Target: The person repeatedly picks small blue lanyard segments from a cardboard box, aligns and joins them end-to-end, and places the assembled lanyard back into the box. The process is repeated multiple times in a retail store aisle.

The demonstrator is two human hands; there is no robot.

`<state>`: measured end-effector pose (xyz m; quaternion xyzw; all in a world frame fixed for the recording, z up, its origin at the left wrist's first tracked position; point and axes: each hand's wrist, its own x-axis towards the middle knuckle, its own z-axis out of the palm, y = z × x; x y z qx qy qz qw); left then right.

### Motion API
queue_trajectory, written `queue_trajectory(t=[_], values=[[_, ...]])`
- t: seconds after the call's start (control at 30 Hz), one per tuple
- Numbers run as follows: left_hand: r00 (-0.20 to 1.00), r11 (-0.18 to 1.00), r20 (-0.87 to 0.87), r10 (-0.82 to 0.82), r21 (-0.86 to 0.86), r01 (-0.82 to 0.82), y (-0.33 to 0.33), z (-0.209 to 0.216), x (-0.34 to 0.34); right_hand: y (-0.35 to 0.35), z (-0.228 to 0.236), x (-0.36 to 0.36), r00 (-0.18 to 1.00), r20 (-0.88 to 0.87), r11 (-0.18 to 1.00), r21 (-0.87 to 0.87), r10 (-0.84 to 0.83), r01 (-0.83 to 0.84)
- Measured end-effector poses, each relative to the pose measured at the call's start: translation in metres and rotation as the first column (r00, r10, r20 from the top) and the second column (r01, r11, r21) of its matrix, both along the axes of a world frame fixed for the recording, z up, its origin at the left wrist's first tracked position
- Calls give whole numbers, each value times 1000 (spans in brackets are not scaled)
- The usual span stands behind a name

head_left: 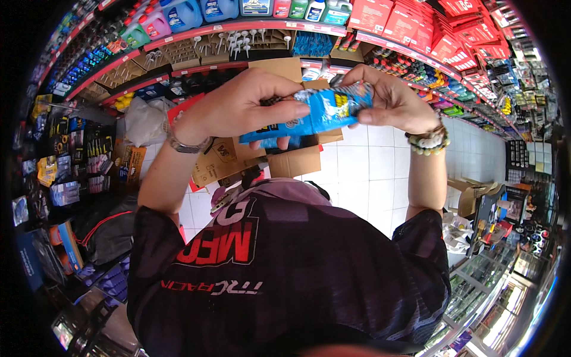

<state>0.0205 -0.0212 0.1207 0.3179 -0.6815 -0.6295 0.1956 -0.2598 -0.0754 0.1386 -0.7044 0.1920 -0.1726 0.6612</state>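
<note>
A shiny blue packet [324, 119] with a black-and-white checkered edge and yellow print is held up in front of my chest, slightly smeared by motion. My left hand [253, 101] is closed on its left part, thumb on top and fingertips showing underneath. At the packet's other end, my right hand [395, 102] pinches the corner between thumb and fingers. More blue wrapping shows just below the packet, partly hidden by it. An open cardboard box [294, 162] stands beneath my hands, beside a printed cardboard carton [223, 162].
Ahead, a shelf [244, 28] carries bottles and jugs, with red boxes [410, 27] at its right. A white plastic bag [146, 122] lies left of my left forearm. White floor tiles [369, 172] spread below. Glass display cases [482, 291] stand at the lower right.
</note>
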Motion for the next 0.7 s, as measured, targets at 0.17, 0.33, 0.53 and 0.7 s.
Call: queue_trajectory(t=[0.17, 0.33, 0.53, 0.7], values=[[976, 978, 134, -170, -102, 184, -5, 11, -26, -2, 15, 21, 904, -373, 864, -364, 207, -348], [990, 989, 54, -131, -54, 134, 6, -12, -20, 17, -5, 35, 906, -357, 955, -103, 227, -279], [959, 992, -269, 84, -68, -106, 34, -18, -7, 46, -8, 25, 987, -134, 975, -215, -89, 59], [836, 936, -450, 315, 3, -351, 21, -36, 20, 18, -46, 22, 909, -31, 887, -235, -415, 397]])
